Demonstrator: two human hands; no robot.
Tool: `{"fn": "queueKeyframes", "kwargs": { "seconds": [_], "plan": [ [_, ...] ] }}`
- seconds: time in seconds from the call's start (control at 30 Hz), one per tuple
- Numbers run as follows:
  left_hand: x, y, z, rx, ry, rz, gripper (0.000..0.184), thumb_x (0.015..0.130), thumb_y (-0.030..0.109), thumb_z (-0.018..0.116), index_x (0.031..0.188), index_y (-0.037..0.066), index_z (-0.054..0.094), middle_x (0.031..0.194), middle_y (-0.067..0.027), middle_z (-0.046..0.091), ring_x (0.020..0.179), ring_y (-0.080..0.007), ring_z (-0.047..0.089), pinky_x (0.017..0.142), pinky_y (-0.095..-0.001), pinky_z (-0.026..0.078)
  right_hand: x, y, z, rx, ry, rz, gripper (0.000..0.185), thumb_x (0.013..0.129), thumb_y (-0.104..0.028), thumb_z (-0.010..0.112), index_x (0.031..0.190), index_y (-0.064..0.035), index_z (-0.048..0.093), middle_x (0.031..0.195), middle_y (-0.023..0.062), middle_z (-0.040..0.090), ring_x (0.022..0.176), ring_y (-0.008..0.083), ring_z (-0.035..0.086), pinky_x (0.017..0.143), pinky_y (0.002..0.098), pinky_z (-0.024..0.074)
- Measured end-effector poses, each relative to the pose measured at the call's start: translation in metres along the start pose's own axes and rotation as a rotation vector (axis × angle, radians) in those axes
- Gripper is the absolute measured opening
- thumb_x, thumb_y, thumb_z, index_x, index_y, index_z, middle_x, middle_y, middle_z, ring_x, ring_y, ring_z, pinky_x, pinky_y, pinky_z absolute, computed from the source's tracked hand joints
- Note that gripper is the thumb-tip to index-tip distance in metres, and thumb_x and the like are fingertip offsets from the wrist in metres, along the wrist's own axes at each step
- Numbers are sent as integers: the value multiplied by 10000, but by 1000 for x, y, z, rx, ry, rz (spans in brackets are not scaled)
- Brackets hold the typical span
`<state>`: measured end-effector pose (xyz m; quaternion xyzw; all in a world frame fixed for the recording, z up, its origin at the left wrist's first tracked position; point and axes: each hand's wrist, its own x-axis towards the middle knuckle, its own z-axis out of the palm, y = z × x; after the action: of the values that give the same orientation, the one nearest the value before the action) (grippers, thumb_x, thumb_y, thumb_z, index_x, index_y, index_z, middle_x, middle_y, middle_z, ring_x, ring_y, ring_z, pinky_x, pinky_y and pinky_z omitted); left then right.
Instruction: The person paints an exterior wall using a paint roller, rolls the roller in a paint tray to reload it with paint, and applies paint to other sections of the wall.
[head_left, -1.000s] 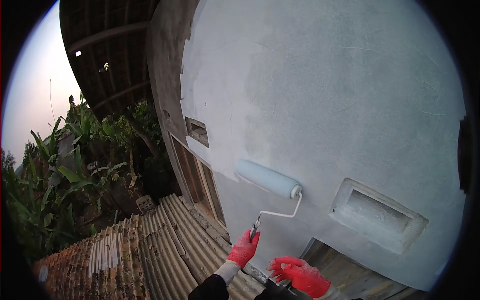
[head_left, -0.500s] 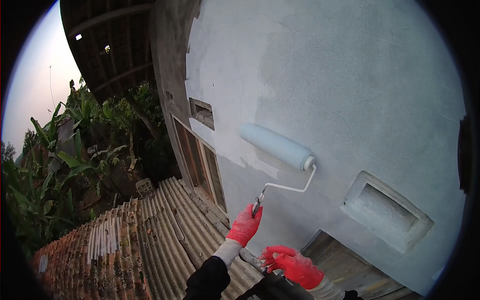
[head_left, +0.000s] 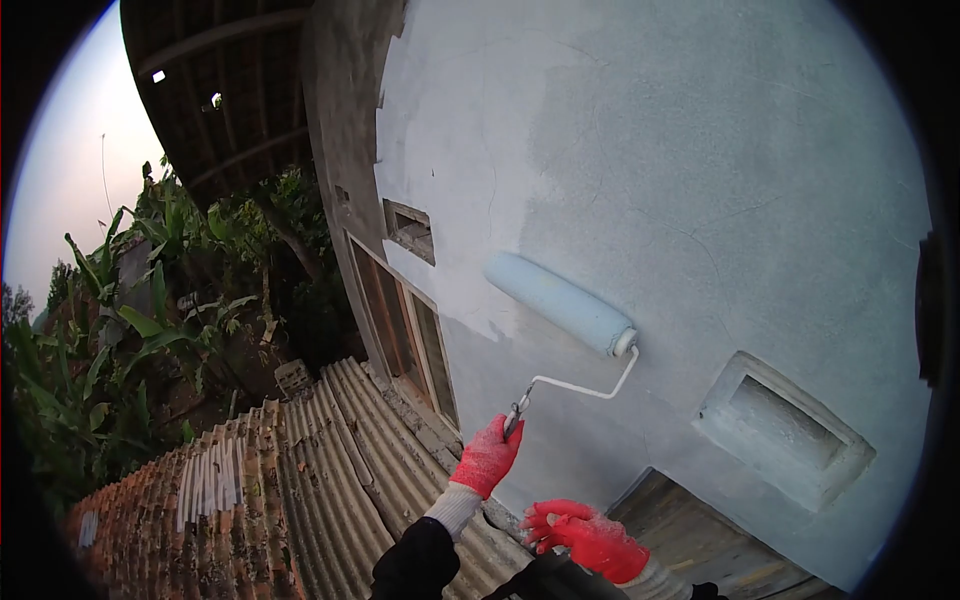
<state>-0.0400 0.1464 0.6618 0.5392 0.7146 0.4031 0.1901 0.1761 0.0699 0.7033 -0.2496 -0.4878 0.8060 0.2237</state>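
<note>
My left hand, in a red coated glove, is closed around the handle of a paint roller. The roller's long pale-blue sleeve lies slantwise against the wall, and its bent white wire frame runs down to the handle. Lower right, my right hand, gloved alike, hangs near the wall's foot, fingers loosely curled and apart, with nothing visible in them. Around the roller the wall is grey-blue, with a paler area to its left.
A recessed vent is set in the wall at right, a smaller opening at left. Below lie a corrugated roof and wooden boards. A window frame, dark eaves and plants are at left.
The roller has shifted slightly down and right in view, the wall too. The pale strip beneath the sleeve looks smaller. Both hands keep nearly the same place and grip.
</note>
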Motion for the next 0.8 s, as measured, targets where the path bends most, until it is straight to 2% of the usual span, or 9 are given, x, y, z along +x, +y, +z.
{"fn": "queueKeyframes", "kwargs": {
  "seconds": [0.07, 0.2, 0.27, 0.37, 0.4, 0.47, 0.67, 0.73, 0.8],
  "plan": [
    [-4, -14, 18, -32, 66, 49, 331, 925, 364, 551, 909, 34, 553, 781, -237, 611, 782, -451, 590, 639, -480, 455, 2, 6, -4, 4, -13, 6, 352, 1012, -155, 403, 1313, 17, 467, 1227, 166, 582, 1050, 248, 606, 855, 327, 490],
    [-46, -96, 71, -20, -75, -30, 338, 931, 377, 537, 924, 39, 556, 809, -247, 609, 825, -457, 584, 683, -499, 452, -6, 26, -17, 59, 55, 57, 356, 1000, -139, 412, 1308, 30, 469, 1230, 177, 581, 1056, 265, 600, 871, 343, 486],
    [-63, -100, 62, 62, -156, -128, 329, 930, 371, 540, 921, 42, 563, 813, -246, 612, 830, -459, 587, 684, -499, 453, -9, 31, -23, 64, 97, 79, 353, 991, -123, 414, 1299, 37, 478, 1228, 187, 582, 1065, 285, 595, 881, 360, 485],
    [-52, -94, 42, 88, -169, -123, 316, 925, 354, 551, 913, 38, 566, 806, -247, 613, 827, -452, 591, 674, -495, 457, -8, 33, -27, 131, 108, 119, 352, 991, -124, 418, 1300, 35, 476, 1226, 186, 583, 1072, 286, 592, 887, 362, 486],
    [-44, -82, 33, 91, -167, -125, 316, 925, 354, 551, 913, 38, 566, 806, -247, 613, 827, -452, 591, 674, -495, 457, -7, 31, -26, 102, 83, 97, 354, 999, -139, 416, 1305, 31, 469, 1230, 173, 580, 1061, 267, 597, 873, 345, 488],
    [-14, -50, 9, 71, -56, 25, 372, 931, 425, 512, 954, 55, 550, 828, -263, 624, 834, -471, 590, 707, -549, 463, -3, 27, -23, 77, 53, 72, 357, 1006, -154, 414, 1310, 28, 463, 1235, 161, 578, 1050, 247, 602, 858, 327, 490],
    [57, 141, -91, -20, 97, 145, 382, 939, 400, 506, 926, 19, 522, 789, -236, 615, 807, -452, 601, 695, -485, 468, 5, 9, -7, 36, 8, 54, 356, 998, -145, 428, 1311, 20, 472, 1208, 145, 590, 1071, 234, 593, 883, 332, 485],
    [70, 194, -118, -141, 179, 289, 365, 932, 349, 554, 837, 1, 505, 616, -122, 502, 554, -210, 481, 572, -378, 426, -15, -8, 12, 18, -35, -183, 378, 989, -275, 492, 1288, -43, 501, 1160, 101, 614, 1011, 194, 603, 824, 314, 490],
    [75, 233, -132, -184, 193, 324, 362, 933, 353, 551, 850, 3, 507, 628, -104, 514, 563, -198, 496, 575, -373, 429, -12, -6, 7, -16, -50, -188, 392, 984, -308, 498, 1274, -45, 506, 1145, 98, 618, 1014, 193, 603, 827, 309, 490]
  ]
}}
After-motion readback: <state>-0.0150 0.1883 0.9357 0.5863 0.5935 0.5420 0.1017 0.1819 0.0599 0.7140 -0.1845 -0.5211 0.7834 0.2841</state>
